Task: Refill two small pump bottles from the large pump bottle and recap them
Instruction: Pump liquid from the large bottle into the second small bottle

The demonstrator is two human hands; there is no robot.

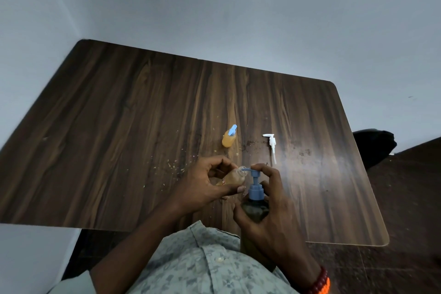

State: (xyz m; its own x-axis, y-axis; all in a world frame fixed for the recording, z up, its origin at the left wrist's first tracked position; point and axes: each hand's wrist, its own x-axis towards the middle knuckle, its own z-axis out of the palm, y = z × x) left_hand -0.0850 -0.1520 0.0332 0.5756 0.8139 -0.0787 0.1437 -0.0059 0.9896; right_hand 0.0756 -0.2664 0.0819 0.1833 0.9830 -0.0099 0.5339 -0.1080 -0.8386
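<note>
My left hand [205, 184] grips a small clear bottle [232, 178], uncapped and tilted, holding amber liquid. Its open mouth meets the spout of the blue pump [254, 182] on the large dark bottle [254, 215]. My right hand [269, 212] wraps round the large bottle's body, with the forefinger on top of the pump head. A second small bottle [229, 139], amber with a blue pump cap, stands farther back on the table. A loose white pump [271, 145] with its dip tube lies to the right of it.
The dark wood table [119, 126] carries scattered pale crumbs and damp marks around the bottles. A pale wall runs behind and to the left. A dark object [374, 141] sits beyond the table's right edge, over a dark floor.
</note>
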